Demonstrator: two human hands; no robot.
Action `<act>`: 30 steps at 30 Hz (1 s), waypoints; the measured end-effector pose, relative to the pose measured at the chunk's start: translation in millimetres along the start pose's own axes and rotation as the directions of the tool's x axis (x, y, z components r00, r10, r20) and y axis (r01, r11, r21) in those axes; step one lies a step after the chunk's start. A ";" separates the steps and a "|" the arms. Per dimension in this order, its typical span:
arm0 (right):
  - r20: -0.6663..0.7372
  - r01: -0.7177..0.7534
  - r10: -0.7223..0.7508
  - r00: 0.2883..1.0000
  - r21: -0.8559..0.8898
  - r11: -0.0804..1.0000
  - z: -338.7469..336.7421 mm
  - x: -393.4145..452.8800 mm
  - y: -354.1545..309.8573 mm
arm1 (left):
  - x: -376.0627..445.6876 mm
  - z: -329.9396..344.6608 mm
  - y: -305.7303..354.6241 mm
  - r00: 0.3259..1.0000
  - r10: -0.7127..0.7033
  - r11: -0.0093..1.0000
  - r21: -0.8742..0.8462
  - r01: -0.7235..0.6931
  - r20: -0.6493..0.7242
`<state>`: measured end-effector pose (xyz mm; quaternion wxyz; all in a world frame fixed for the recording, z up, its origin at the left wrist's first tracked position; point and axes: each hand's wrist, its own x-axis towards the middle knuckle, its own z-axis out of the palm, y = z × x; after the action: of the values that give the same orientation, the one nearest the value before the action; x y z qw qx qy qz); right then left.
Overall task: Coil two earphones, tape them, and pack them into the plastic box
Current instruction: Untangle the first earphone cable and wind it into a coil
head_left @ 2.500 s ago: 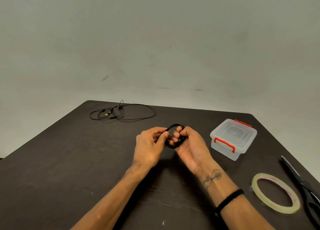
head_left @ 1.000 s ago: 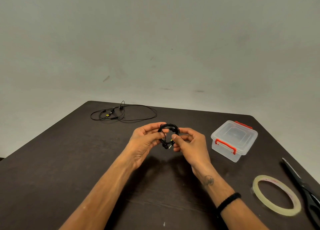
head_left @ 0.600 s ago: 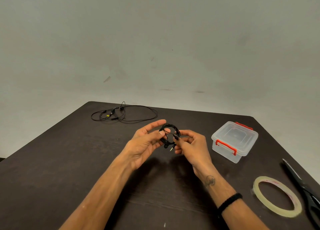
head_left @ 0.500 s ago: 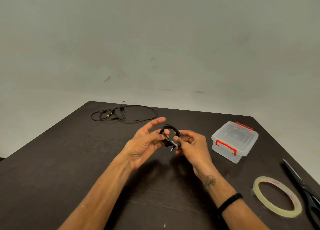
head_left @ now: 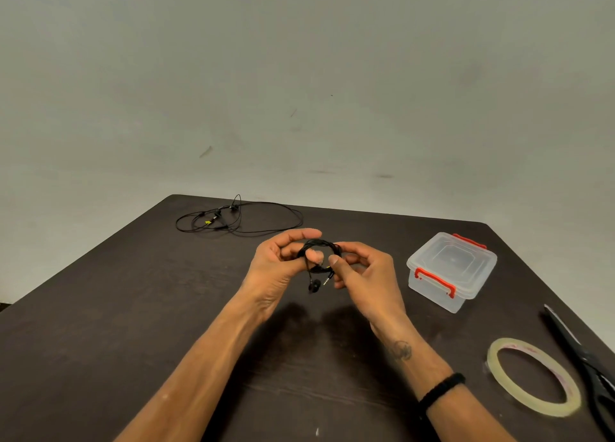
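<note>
Bare forearms — a black braided wristband (head_left: 441,389) and small tattoo (head_left: 401,350) on the right.

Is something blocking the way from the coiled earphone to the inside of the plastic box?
Yes: the box has its lid on, red clips down. The table between coil and box is bare.

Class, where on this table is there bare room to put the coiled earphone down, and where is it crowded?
Bare table lies left of the left hand, below the loose earphone. The right side is crowded: box, tape roll, scissors.
</note>
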<state>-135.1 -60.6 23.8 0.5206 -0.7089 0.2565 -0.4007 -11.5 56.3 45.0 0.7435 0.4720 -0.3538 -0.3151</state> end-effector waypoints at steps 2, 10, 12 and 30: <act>0.000 0.004 -0.004 1.000 -0.014 1.000 0.9 -0.7 -0.7 | 0.2 1.1 0.1 0.999 0.033 0.998 0.044 -0.033 -0.012; -0.010 -0.123 0.128 0.992 0.211 0.970 -3.2 -0.2 -5.8 | -0.2 -1.5 3.1 0.994 -0.003 0.997 0.079 -0.006 0.108; 0.004 -0.172 0.177 0.984 0.242 0.955 -3.9 -1.2 -7.5 | -0.1 -0.7 2.7 0.994 -0.027 0.997 0.072 0.020 0.104; -0.187 -0.247 0.284 0.941 0.197 0.949 -11.9 6.0 -3.7 | 4.8 -5.7 -11.0 0.988 -0.098 0.995 -0.040 0.094 -0.118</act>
<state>-141.9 -70.4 30.7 0.5985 -0.5735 0.3688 -0.4207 -5.6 51.2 34.2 0.7554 0.4936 -0.2797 -0.3278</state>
